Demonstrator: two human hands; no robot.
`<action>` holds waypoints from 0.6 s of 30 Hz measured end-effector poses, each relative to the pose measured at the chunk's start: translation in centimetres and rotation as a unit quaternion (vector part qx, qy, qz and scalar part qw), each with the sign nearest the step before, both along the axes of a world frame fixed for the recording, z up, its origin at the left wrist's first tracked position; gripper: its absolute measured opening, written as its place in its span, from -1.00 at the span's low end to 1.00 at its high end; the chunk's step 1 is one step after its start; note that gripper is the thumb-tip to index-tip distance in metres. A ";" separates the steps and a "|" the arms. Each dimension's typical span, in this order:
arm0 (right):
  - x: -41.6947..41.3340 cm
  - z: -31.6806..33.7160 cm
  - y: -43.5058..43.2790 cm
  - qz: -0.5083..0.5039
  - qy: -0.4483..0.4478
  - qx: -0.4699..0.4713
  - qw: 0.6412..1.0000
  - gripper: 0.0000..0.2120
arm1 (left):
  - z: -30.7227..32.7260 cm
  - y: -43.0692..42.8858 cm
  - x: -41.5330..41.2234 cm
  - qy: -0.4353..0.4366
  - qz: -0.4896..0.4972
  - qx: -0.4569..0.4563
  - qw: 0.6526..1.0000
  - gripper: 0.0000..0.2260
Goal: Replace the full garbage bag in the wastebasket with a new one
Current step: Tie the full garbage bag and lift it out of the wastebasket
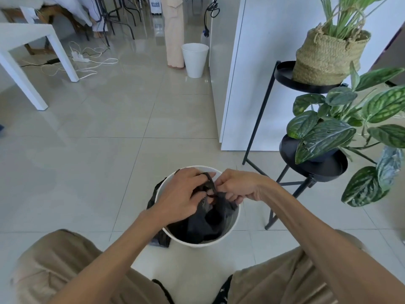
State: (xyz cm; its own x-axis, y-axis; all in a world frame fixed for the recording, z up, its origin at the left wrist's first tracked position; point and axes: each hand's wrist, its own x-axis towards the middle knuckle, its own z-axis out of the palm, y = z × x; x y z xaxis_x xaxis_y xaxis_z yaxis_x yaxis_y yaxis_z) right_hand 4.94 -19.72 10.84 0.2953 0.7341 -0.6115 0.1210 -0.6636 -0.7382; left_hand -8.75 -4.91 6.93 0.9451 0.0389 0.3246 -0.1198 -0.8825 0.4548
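Tying off the full black garbage bag (pixel 210 218) while it's sitting in the white wastebasket (pixel 234 222), at 6 o'clock in the view, between the person's knees. Both hands are closed on the bag's gathered top: left hand (pixel 182 194) at about 9 o'clock of the knot, fingers curled into the plastic, right hand (pixel 238 185) at 3 o'clock pinching a twisted black strip.

To do this bit well I'd say pull the two ends apart sideways, evenly, and cinch the knot low against the contents so nothing spills on the lift.

The bag's long axis looks vertical, down into the bin, neck pointing up at the hands. Some black plastic hangs over the rim at 8 o'clock.
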 end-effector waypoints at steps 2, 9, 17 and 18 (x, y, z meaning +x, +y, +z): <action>0.0 0.2 0.1 0.045 0.024 -0.001 0.999 -0.75 | 0.1 0.8 -0.4 0.029 -0.019 -0.024 0.999 -0.83; 0.0 -0.1 0.0 0.060 0.056 0.027 0.996 -0.77 | 0.5 1.3 -1.1 0.034 -0.042 -0.053 0.997 -0.94; 1.6 -0.2 -2.9 -0.015 -0.155 0.124 0.980 -0.83 | 1.8 3.9 -2.7 0.108 0.037 -0.421 0.900 -0.77; 1.4 -0.3 -3.0 -0.054 -0.143 0.151 0.977 -0.83 | 1.8 3.7 -2.7 0.061 0.040 -0.521 0.850 -0.74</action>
